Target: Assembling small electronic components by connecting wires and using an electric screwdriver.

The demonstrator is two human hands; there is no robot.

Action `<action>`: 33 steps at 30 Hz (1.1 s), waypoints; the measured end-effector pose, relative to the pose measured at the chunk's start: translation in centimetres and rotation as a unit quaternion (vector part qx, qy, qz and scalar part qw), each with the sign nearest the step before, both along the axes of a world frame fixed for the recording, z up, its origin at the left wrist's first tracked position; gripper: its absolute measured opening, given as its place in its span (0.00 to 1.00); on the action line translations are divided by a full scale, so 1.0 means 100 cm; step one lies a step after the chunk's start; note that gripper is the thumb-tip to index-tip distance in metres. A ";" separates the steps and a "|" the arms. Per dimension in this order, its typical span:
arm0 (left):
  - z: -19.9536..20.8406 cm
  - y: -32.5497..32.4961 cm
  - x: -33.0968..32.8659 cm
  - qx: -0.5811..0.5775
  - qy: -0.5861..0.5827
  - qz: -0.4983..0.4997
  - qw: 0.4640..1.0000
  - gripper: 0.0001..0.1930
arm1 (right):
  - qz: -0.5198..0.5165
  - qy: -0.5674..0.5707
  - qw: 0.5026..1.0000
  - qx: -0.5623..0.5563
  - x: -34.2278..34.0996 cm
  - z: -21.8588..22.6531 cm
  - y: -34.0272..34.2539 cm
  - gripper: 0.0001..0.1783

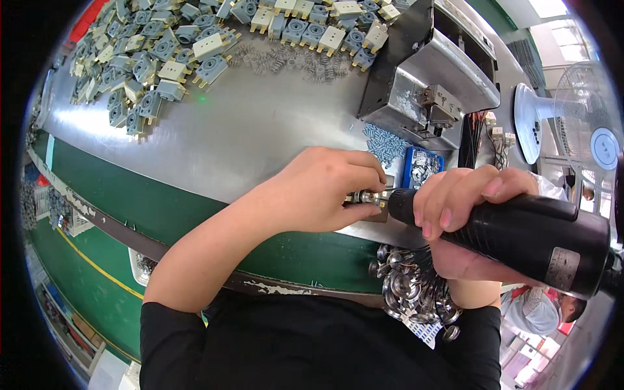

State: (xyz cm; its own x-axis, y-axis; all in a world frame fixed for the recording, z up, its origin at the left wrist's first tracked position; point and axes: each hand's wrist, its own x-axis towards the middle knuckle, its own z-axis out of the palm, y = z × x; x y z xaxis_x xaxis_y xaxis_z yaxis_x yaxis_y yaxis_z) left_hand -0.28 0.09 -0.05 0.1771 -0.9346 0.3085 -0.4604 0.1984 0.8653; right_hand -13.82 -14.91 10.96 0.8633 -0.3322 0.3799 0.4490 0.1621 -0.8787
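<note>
Metal bench [260, 123], small part [365, 195] between hands [328, 185], screwdriver [520, 239] — in right one [463, 198]

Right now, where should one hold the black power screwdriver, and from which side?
Probably the black power screwdriver is best held around its round body, just behind the nose, from the right, as the right hand does. It lies sideways, nose pointing left at the metal part in the left hand, so leave that end free.
</note>
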 end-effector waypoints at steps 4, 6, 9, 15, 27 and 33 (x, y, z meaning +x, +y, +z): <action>0.002 0.002 0.000 0.010 -0.011 0.001 1.000 0.13 | 0.013 -0.025 1.000 0.004 0.007 0.000 -0.003 0.66; 0.004 -0.003 0.002 -0.002 -0.018 -0.005 1.000 0.13 | 0.011 -0.042 0.999 -0.003 0.004 0.008 -0.014 0.65; 0.005 -0.001 0.000 0.000 -0.006 -0.009 1.000 0.13 | 0.019 -0.108 0.992 -0.054 0.011 0.017 -0.034 0.68; 0.004 -0.002 -0.002 -0.009 0.011 -0.004 1.000 0.14 | -0.231 -0.022 0.966 -0.116 0.023 0.033 -0.070 0.68; 0.010 -0.004 -0.003 0.013 0.011 -0.004 1.000 0.16 | -0.302 0.006 0.952 -0.050 0.048 0.024 -0.071 0.66; 0.007 -0.002 -0.002 0.013 0.005 -0.003 1.000 0.16 | -0.300 0.010 0.952 -0.061 0.052 0.014 -0.073 0.66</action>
